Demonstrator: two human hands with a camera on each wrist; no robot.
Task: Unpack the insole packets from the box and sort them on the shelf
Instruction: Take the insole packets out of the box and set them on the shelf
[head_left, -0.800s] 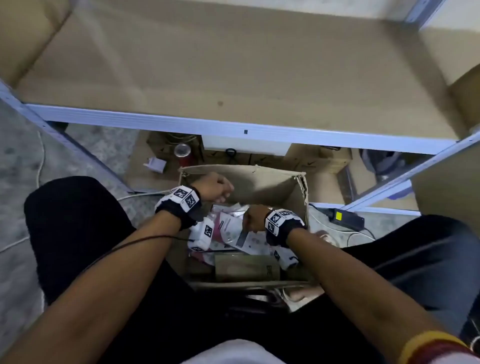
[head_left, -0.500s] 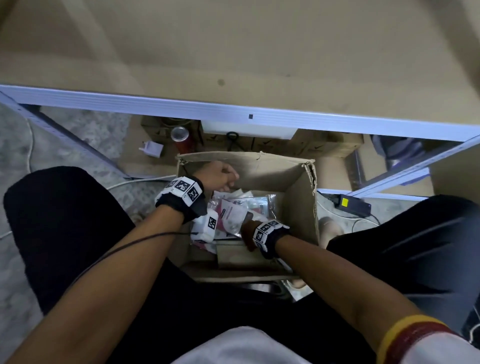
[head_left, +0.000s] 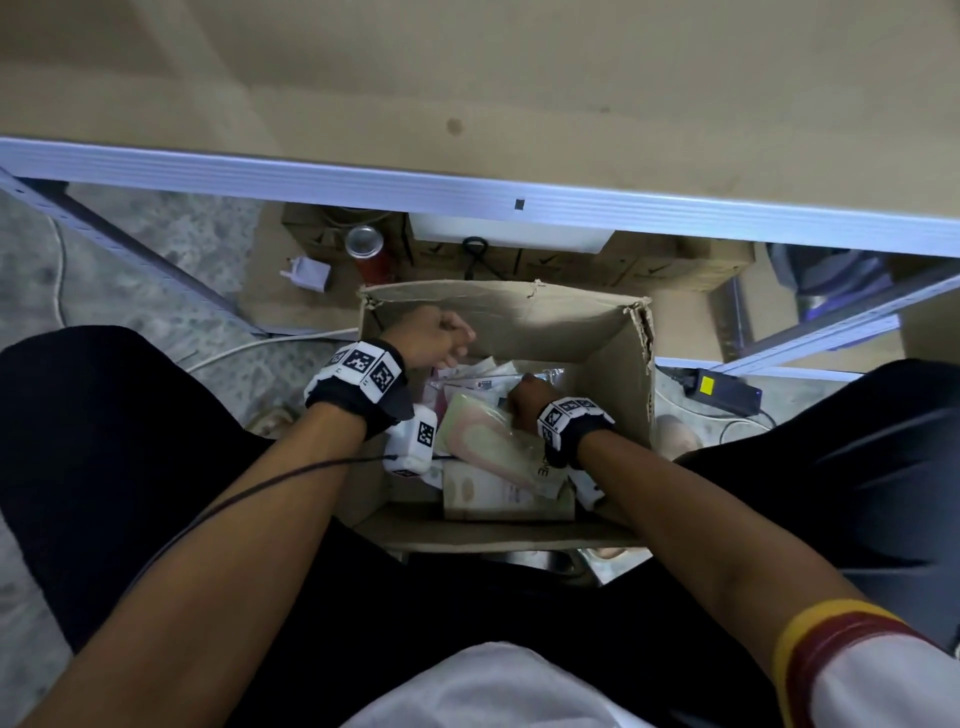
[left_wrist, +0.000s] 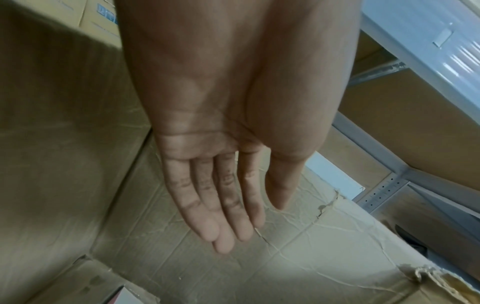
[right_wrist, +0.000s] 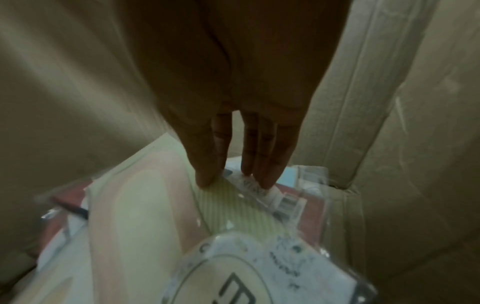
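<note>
Cardboard box (head_left: 613, 364) sits open at centre frame in the head view, on the floor between the person's knees, flaps up, right edge torn. Insole packets (head_left: 488, 447) fill its lower half: pale green-and-pink one on top, clear-wrapped ones with white labels and pink card behind it toward the far wall.

Right hand (head_left: 524, 402) is down inside the box at centre. Right wrist view: fingers (right_wrist: 270, 164) straight and close together, tips pressing on the top green packet (right_wrist: 233, 205) near its barcode label; thumb tip also on the packet's edge. Nothing is curled round it, so touching, not gripping. Round-logo packet lies in the lower middle of that view, blurred.

Left hand (head_left: 431, 338) is at the box's upper left corner, above the packets. Left wrist view shows the palm (left_wrist: 207, 144) flat, fingers (left_wrist: 207, 205) extended and together, holding nothing, with the creased cardboard wall just beyond; contact cannot be told.

Shelf (head_left: 467, 171) runs across the upper frame: pale metal rail, bare brown board above it. Below the rail: red can (head_left: 366, 247), white plug (head_left: 306, 271), more cartons. Black power adapter (head_left: 724, 389) is on the floor right of the box.
</note>
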